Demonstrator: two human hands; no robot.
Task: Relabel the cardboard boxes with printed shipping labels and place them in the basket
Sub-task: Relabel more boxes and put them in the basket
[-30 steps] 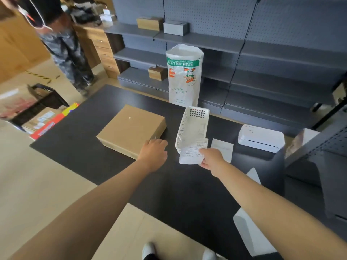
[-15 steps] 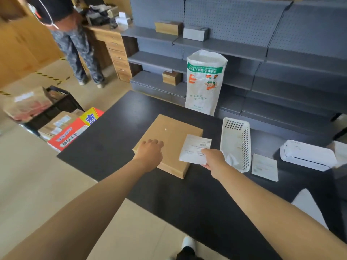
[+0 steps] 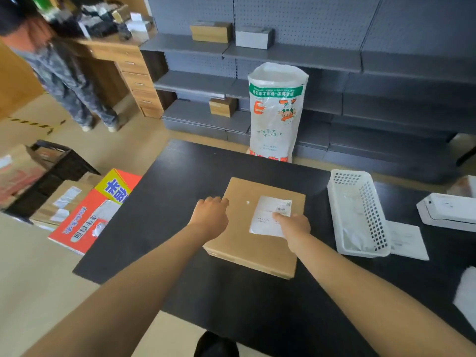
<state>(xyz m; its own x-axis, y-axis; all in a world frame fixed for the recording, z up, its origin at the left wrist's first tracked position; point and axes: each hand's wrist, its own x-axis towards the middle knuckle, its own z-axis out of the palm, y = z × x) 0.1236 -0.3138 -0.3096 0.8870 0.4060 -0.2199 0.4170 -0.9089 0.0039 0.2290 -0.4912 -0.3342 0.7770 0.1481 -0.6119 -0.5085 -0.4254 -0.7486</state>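
A flat cardboard box (image 3: 257, 253) lies on the black table (image 3: 175, 202) in front of me. My left hand (image 3: 210, 217) grips the box's left edge with curled fingers. A white printed shipping label (image 3: 268, 210) lies on the right part of the box top. My right hand (image 3: 293, 225) pinches the label's near right side against the box. A white perforated basket (image 3: 334, 202) stands just right of the box, with some clear film inside it.
A white label printer (image 3: 448, 210) sits at the far right, a paper sheet (image 3: 409, 240) beside the basket. A tall white sack (image 3: 277, 112) stands behind the table. Cartons (image 3: 90, 215) and a black crate (image 3: 59, 171) are on the floor left. A person (image 3: 64, 81) stands far left.
My right hand carried the label from beside the white basket leftward and set it down on the box top. My left hand stayed at the box's left edge.
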